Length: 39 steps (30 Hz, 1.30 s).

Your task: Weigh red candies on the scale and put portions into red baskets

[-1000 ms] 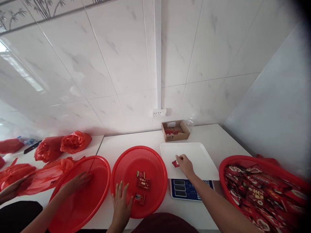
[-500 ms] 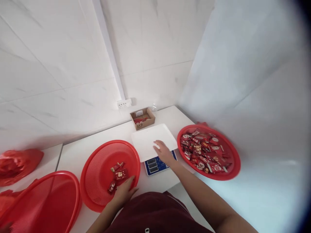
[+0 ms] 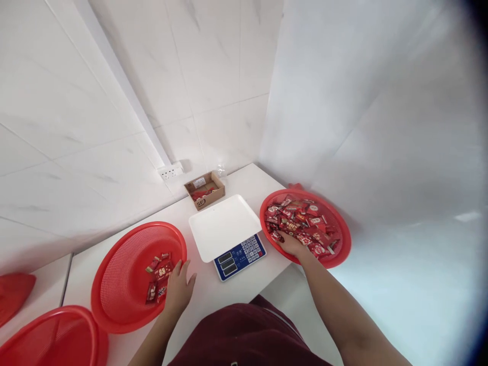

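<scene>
Right hand at near rim of full basket, grip among packets, cannot tell if pinching; best lift few, cleanly. Left hand spread flat on sparse basket rim

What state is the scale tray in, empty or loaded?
Empty: the tray on the scale shows only bare white surface.

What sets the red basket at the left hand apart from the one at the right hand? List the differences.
The left basket holds a few red packets; the right basket is nearly covered with them. The left hand rests at the left basket's rim; the right hand reaches among the right basket's packets. Both are round red mesh baskets.
</scene>
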Each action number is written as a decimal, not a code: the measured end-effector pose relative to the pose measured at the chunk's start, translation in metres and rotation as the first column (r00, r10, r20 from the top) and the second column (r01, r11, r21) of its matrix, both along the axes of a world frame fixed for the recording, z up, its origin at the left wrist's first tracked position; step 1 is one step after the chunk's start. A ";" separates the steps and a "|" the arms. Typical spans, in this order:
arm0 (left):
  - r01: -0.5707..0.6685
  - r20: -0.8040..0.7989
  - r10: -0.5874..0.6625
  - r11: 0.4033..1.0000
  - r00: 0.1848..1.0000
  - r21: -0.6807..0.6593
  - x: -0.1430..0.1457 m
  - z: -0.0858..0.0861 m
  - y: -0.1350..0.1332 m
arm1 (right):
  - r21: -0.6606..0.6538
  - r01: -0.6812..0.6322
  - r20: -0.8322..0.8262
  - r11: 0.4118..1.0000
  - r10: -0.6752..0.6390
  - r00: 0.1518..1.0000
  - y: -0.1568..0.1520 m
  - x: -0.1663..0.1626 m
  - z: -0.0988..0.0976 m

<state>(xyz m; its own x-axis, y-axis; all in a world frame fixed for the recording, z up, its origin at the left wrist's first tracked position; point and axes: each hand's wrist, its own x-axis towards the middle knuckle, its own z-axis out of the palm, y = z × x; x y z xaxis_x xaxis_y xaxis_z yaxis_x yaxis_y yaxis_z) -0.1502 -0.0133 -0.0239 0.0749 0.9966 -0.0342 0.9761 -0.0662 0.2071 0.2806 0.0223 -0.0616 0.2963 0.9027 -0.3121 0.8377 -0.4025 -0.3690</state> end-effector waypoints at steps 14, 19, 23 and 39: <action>-0.005 0.041 0.004 0.999 0.999 0.032 0.039 -0.002 -0.013 | -0.059 -0.075 0.043 0.995 0.077 0.996 0.009 0.005 0.005; 0.002 0.081 -0.007 0.998 0.997 0.068 0.052 0.003 -0.013 | -0.040 -0.075 -0.135 0.996 0.069 0.988 0.006 0.025 0.005; -0.021 0.127 0.010 0.997 0.992 0.079 0.062 0.008 -0.013 | 0.038 0.119 -0.561 0.992 -0.077 0.824 -0.001 0.043 0.011; 0.242 0.874 0.456 0.841 0.166 -0.484 0.149 0.070 -0.001 | -0.033 -0.328 -0.987 0.944 0.022 0.161 0.005 -0.076 0.082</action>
<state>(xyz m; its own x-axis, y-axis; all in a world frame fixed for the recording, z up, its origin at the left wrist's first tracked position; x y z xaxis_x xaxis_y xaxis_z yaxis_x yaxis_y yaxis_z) -0.0015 -0.0141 0.0462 0.2868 0.8619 -0.4182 -0.0516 0.4498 0.8916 0.2045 0.0277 0.0204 -0.5391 0.7557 -0.3720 -0.0760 -0.4835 -0.8721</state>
